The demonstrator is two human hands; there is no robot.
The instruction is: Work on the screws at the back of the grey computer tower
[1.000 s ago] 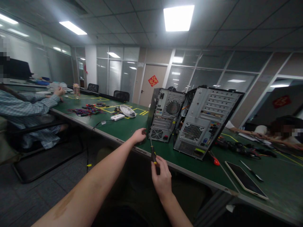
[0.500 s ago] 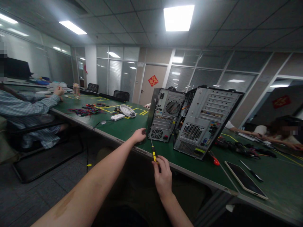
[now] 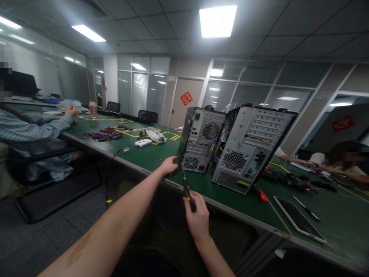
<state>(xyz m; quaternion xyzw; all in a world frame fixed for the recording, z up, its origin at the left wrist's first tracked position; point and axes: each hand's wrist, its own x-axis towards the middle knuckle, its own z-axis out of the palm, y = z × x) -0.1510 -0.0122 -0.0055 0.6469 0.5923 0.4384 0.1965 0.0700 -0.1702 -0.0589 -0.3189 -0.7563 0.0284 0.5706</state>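
Observation:
My right hand (image 3: 198, 213) pinches the handle end of a screwdriver (image 3: 186, 188) with a black and yellow handle. Its thin metal shaft points up to the lower left corner of the back of the smaller computer case (image 3: 201, 140). The case stands upright, its fan grilles and ports facing me. The exact spot where the tip meets the case is too small to make out. My left hand (image 3: 169, 165) is beside the bottom left edge of that case, thumb and fingers apart; whether the fingertips touch it I cannot tell.
A larger computer case (image 3: 245, 150) stands close on the right. Beyond it lie a red-handled tool (image 3: 261, 195), a phone (image 3: 300, 218), a pen-like tool (image 3: 307, 209) and black cables (image 3: 294, 181). Coloured wires (image 3: 106, 134) and a white fan (image 3: 155, 135) lie left. People sit at both sides.
The screwdriver has turned in my right hand: its handle now shows mostly black instead of the yellow patches. My right fingers have shifted slightly left. My left hand and both cases stay put.

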